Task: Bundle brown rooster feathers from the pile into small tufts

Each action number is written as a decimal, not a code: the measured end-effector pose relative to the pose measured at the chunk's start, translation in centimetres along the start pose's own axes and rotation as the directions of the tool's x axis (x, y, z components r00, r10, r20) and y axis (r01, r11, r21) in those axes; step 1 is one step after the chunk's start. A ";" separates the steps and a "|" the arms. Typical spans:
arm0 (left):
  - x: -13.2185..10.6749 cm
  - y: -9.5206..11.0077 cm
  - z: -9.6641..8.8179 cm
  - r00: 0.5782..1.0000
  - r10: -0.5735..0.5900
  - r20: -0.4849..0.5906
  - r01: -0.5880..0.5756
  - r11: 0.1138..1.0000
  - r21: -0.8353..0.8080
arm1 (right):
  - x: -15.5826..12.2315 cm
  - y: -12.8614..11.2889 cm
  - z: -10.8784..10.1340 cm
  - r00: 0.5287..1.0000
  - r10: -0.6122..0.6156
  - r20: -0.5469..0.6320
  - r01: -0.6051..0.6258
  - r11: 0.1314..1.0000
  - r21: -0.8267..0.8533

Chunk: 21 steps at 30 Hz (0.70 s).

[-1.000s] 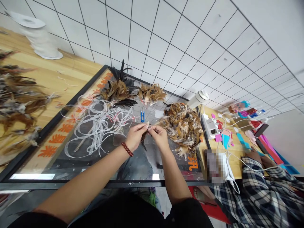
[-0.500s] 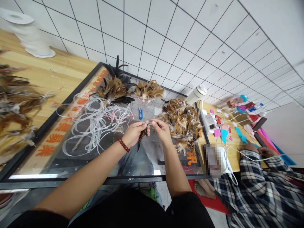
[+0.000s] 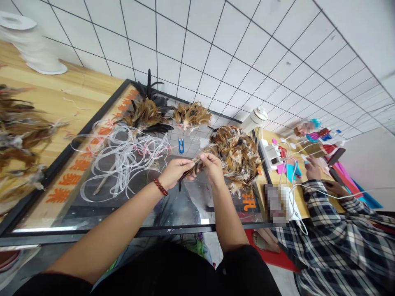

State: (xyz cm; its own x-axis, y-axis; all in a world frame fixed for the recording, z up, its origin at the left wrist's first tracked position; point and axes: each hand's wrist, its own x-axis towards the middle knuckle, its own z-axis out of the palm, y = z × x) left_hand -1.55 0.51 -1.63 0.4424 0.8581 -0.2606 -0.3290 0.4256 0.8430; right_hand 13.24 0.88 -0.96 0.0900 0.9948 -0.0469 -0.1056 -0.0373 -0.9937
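Observation:
Between my two hands a small bunch of brown and dark feathers (image 3: 189,172) is held above the glass tabletop. My left hand (image 3: 176,172), with a red bead bracelet at the wrist, is closed on the bunch. Thumb and fingers of my right hand (image 3: 212,166) pinch its other end. Just beyond my hands lies a blue thread snipper (image 3: 181,145). To the right is a heap of brown feathers (image 3: 236,158). Smaller feather bunches (image 3: 191,115) lie at the back, one with black plumes (image 3: 146,109). Tangled white ribbon (image 3: 123,158) spreads left of my hands.
A white bottle (image 3: 254,119) stands behind the feather heap. A power strip (image 3: 271,154) with cables is at the right edge. More feathers (image 3: 21,135) and a white spool (image 3: 33,45) are on the left table. A co-worker in a plaid sleeve (image 3: 324,205) sits at right.
My right hand has shifted its pinch on the feathers, and the bunch is now turned more sideways. The co-worker's hand has risen from the table. The view has shifted slightly.

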 end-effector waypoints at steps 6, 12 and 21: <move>0.4 -0.3 0.4 0.973 0.062 -0.222 -0.067 0.998 -0.012 | -0.4 -0.3 0.2 0.987 -0.017 0.157 0.033 0.994 -0.103; 1.2 -1.3 -0.5 0.873 0.292 -0.392 -0.191 0.942 0.276 | -0.4 -0.1 0.3 0.994 -0.022 0.110 0.051 0.963 -0.266; 0.1 -0.8 -0.2 0.772 0.577 -0.265 -0.299 0.699 0.650 | -0.4 -0.2 0.7 0.998 -0.001 0.065 0.009 0.993 -0.116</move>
State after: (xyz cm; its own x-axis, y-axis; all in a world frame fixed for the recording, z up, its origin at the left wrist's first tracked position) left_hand -1.38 0.34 -2.42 -0.0696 0.9846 0.1605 0.1803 -0.1458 0.9727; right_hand 12.53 0.60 -0.72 0.0258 0.9989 -0.0392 0.0106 -0.0395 -0.9992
